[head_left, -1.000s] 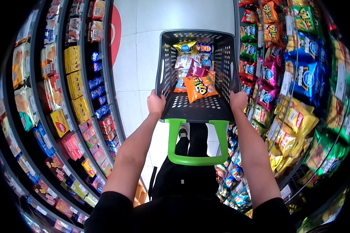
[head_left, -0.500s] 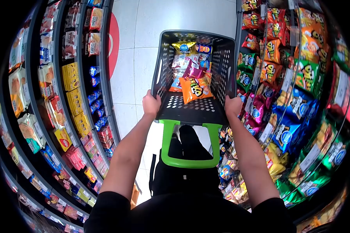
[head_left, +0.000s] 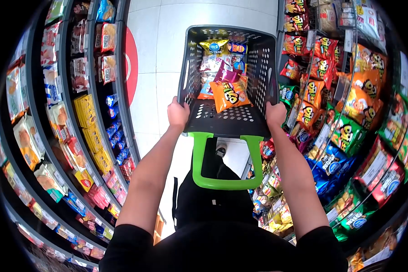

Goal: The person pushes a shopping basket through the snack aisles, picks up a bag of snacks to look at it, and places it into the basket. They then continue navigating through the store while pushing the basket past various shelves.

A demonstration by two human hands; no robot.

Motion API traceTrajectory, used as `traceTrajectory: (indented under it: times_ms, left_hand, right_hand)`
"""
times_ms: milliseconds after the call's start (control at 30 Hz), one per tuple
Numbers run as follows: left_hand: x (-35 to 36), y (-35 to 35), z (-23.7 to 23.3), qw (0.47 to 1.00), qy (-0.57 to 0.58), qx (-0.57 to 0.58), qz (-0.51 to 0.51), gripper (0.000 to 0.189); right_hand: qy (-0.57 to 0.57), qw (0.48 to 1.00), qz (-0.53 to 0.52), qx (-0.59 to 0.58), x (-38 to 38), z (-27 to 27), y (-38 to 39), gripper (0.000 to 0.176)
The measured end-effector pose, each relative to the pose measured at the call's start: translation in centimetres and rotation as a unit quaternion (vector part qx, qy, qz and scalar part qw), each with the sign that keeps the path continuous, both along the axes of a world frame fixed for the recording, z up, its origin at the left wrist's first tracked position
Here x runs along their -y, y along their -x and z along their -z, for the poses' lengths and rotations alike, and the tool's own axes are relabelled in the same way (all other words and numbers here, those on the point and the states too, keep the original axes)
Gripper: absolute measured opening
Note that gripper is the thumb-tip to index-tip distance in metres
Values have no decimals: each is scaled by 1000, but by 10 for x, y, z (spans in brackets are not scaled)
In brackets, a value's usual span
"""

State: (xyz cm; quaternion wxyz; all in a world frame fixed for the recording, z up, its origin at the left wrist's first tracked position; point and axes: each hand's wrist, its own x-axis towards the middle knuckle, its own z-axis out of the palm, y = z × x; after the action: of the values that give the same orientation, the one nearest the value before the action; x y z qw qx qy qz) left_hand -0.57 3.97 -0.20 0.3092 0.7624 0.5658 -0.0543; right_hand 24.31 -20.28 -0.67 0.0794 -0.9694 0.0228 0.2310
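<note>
A dark perforated basket [head_left: 226,129] with a green handle [head_left: 226,183] is held out in front of my body. My left hand [head_left: 178,113] is closed on its left side near the rim, and my right hand [head_left: 275,113] grips the right side. Inside lie an orange snack bag [head_left: 230,96] on top, a dark pink pack [head_left: 226,72] behind it, a yellow bag [head_left: 214,46] at the far end, and several other packs. The green handle hangs toward me, with neither hand on it.
Shelves of packaged snacks line both sides; yellow boxes [head_left: 85,111] stand on the left, green bags [head_left: 348,133] and blue bags [head_left: 333,161] on the right. Pale floor tiles [head_left: 145,86] run between them, with a red floor marking [head_left: 130,68]. A shoe [head_left: 221,150] shows below the basket.
The shelves and floor marking have shifted toward me in view. The basket sits slightly higher in the picture, still between both hands, and a shoe now shows through the handle.
</note>
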Motion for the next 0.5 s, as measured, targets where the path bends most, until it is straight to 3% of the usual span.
traceTrajectory:
  times_ms: [500]
  left_hand:
    - [-137, -156, 1, 999, -28, 2, 23, 23]
  right_hand:
    - [19, 999, 21, -14, -127, 0, -152, 36]
